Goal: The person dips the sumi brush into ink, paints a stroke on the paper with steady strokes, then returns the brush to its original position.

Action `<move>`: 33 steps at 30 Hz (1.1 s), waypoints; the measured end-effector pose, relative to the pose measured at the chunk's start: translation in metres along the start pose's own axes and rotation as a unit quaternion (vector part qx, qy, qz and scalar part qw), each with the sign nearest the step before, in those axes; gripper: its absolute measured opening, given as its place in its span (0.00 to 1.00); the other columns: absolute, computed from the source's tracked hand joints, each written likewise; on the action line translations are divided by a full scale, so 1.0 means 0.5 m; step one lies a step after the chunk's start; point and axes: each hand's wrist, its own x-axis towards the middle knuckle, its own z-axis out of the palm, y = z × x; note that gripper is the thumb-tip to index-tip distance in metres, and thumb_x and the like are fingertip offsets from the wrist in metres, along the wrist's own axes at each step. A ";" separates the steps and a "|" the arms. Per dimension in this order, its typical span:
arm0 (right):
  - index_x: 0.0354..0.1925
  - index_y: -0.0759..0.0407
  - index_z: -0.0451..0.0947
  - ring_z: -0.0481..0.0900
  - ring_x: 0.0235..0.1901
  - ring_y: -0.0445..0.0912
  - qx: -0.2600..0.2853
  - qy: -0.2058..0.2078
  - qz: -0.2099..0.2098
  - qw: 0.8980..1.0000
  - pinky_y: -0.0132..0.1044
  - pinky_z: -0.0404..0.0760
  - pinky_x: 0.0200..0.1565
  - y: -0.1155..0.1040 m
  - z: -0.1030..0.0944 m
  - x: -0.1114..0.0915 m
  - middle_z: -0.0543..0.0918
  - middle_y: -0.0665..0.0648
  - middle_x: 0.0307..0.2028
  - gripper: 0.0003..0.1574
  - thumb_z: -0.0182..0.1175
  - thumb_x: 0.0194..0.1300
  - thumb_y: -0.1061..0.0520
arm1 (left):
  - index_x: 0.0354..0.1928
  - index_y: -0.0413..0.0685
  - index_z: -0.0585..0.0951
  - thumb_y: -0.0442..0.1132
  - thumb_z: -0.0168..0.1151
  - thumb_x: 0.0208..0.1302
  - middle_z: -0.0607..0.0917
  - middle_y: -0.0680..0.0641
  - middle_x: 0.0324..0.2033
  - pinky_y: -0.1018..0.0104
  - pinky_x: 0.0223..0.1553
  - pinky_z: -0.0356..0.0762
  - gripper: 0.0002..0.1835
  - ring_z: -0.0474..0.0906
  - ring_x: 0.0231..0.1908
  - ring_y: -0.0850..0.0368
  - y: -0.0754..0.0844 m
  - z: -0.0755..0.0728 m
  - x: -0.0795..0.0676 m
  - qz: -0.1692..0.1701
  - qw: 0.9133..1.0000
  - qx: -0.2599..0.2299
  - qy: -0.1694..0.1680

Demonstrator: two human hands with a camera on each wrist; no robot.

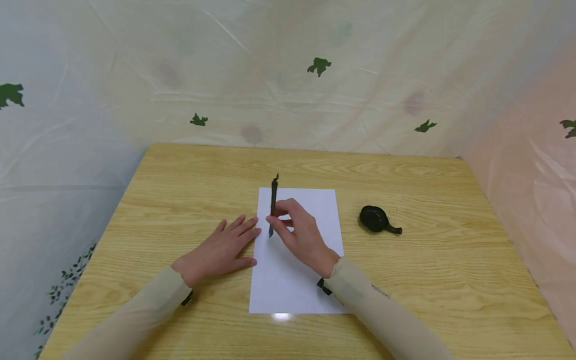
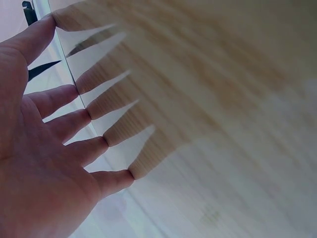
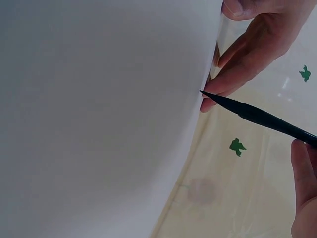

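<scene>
A white sheet of paper point(image 1: 281, 287) lies on the wooden table, with no marks showing on it. Upright over its upper left part stands a dark writing brush point(image 1: 274, 196), pinched between the thumb and fingers of my right hand point(image 1: 301, 232). In the right wrist view, the pointed black tip of the brush point(image 3: 255, 114) comes right at the paper's surface. My left hand point(image 1: 220, 252) rests palm down beside the sheet, fingers spread, fingertips at its left edge. The left wrist view shows the same spread fingers point(image 2: 69, 126) along that edge.
Right of the paper sits a small rounded black dish-like object point(image 1: 373, 219) with a short curved stem. Pale curtain point(image 1: 270, 75) with green leaf shapes hangs behind and beside the wooden table point(image 1: 432, 280). A bright light reflection shows at the paper's near edge.
</scene>
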 end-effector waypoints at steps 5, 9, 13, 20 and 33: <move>0.54 0.62 0.70 0.84 0.47 0.49 -0.002 -0.001 0.003 1.000 0.34 0.86 0.46 0.002 0.000 -0.001 0.80 0.58 0.46 0.19 0.66 0.70 0.67 | 0.77 0.45 0.68 0.59 0.65 0.70 0.59 0.42 0.80 0.25 0.69 0.52 0.41 0.48 0.79 0.37 0.000 -0.001 0.000 0.002 1.000 0.001 0.000; 0.54 0.61 0.70 0.84 0.47 0.48 -0.002 -0.002 0.004 1.000 0.34 0.86 0.46 0.002 -0.001 -0.002 0.80 0.58 0.46 0.19 0.66 0.70 0.66 | 0.77 0.45 0.68 0.58 0.66 0.70 0.59 0.42 0.80 0.25 0.69 0.52 0.41 0.48 0.79 0.37 0.000 -0.001 0.000 0.003 1.000 0.002 0.002; 0.55 0.61 0.71 0.84 0.47 0.49 0.001 -0.001 0.003 1.000 0.34 0.86 0.46 0.002 -0.002 -0.003 0.80 0.58 0.46 0.19 0.65 0.70 0.67 | 0.77 0.45 0.68 0.58 0.66 0.70 0.59 0.42 0.80 0.25 0.69 0.53 0.41 0.49 0.79 0.37 -0.001 0.001 0.000 0.005 1.000 0.003 0.007; 0.54 0.62 0.71 0.84 0.47 0.49 -0.001 -0.001 0.010 1.000 0.33 0.85 0.46 0.003 -0.002 -0.005 0.80 0.58 0.45 0.17 0.65 0.71 0.66 | 0.77 0.44 0.68 0.58 0.66 0.70 0.60 0.42 0.79 0.25 0.68 0.54 0.40 0.50 0.79 0.37 -0.003 0.005 0.000 0.007 1.000 0.003 0.012; 0.54 0.61 0.71 0.84 0.47 0.48 -0.004 -0.009 0.019 1.000 0.33 0.86 0.45 0.001 -0.007 -0.007 0.80 0.58 0.45 0.17 0.65 0.72 0.65 | 0.77 0.45 0.68 0.58 0.66 0.70 0.60 0.42 0.79 0.25 0.68 0.54 0.40 0.50 0.79 0.37 -0.003 0.004 0.001 0.004 1.000 0.004 0.008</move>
